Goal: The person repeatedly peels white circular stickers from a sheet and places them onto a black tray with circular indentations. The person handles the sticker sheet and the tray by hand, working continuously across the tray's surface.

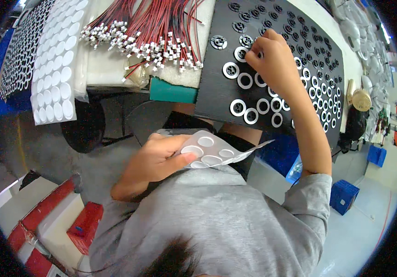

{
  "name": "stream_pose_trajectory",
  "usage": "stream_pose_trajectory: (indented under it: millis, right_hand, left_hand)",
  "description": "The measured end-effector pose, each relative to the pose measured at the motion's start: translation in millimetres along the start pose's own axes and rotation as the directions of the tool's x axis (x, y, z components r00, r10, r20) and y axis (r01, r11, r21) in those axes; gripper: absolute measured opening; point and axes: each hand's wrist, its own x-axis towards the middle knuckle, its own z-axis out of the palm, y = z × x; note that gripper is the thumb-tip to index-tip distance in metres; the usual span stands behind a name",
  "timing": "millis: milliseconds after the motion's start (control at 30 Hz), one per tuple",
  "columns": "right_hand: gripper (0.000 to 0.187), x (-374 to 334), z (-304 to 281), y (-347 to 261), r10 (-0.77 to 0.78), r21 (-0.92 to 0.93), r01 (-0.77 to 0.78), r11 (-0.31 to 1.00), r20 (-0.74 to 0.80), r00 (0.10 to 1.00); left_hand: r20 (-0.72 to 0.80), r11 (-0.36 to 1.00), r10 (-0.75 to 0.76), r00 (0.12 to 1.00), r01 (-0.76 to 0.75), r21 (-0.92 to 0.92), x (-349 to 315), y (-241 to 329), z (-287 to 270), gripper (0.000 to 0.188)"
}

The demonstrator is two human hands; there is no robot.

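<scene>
My left hand [164, 159] grips a pale sheet of round stickers [212, 159] in front of my body, thumb on top. The sheet's right end curls up. My right hand [274, 57] reaches over a black board [217, 92], its thumb and fingers pinched together low over the parts. Whatever is between the fingertips is hidden. Near them are a white ring [244, 81] and a round black part [218, 42]. The near rows on the board show white rings, some around black parts; the far rows show bare black parts.
Red and black wires with white connectors [161, 51] lie left of the board, above a green piece [173, 90]. Farther left are a strip of white round stickers [53, 87] and a sheet with dark round holes [21, 64]. Blue crates [344, 197] stand on the floor at right.
</scene>
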Motion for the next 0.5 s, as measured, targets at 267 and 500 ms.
stream_pose_trajectory:
  millis: [267,500]
  right_hand:
    - [0.024,3.9,-1.8,4.1,0.057,0.135,-0.062,0.989,0.04,0.998]
    - [0.023,2.4,1.7,4.0,0.027,-0.004,-0.027,1.0,0.035,0.999]
  left_hand:
    - [0.075,0.999,0.032,0.997,-0.035,0.042,-0.2,8.8,-4.9,0.025]
    - [0.117,1.0,-0.002,0.993,0.004,-0.011,-0.8,7.0,-4.7,0.027]
